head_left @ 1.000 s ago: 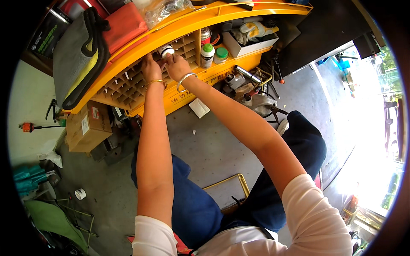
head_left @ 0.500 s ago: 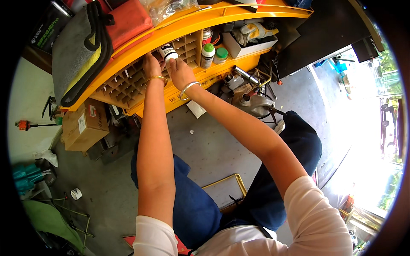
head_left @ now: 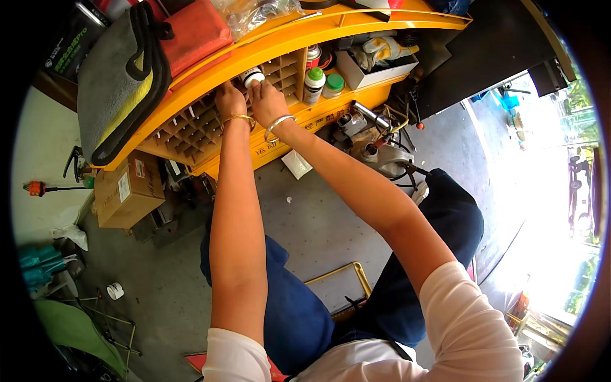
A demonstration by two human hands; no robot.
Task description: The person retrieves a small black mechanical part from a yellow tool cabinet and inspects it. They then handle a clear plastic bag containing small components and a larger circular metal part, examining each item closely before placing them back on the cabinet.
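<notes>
The white cylindrical container (head_left: 252, 77) was found at about 11 o'clock in the view, tilted over the cardboard divider grid (head_left: 286, 69) within the yellow shelf unit (head_left: 375, 94). Its pale end was met by the fingertips of the right hand (head_left: 267, 104); whether a firm grip had been taken could not be told. The fingers of the left hand (head_left: 230, 100), at 9 o'clock from the right, were largely hidden, and their hold could not be determined.

For sound handling, it was judged that the container should be supported along its sides by both hands and kept aligned with its cell, so that the thin dividers would not be bent. Clearance was considered necessary from the green-capped bottle (head_left: 314, 86), noted between 2 and 3 o'clock from the right hand.

Both arms were extended, with the backs of the hands presented to the camera. The left forearm was directed nearly toward 12 o'clock; the right was angled between 10 and 11, its bent elbow set well out.
</notes>
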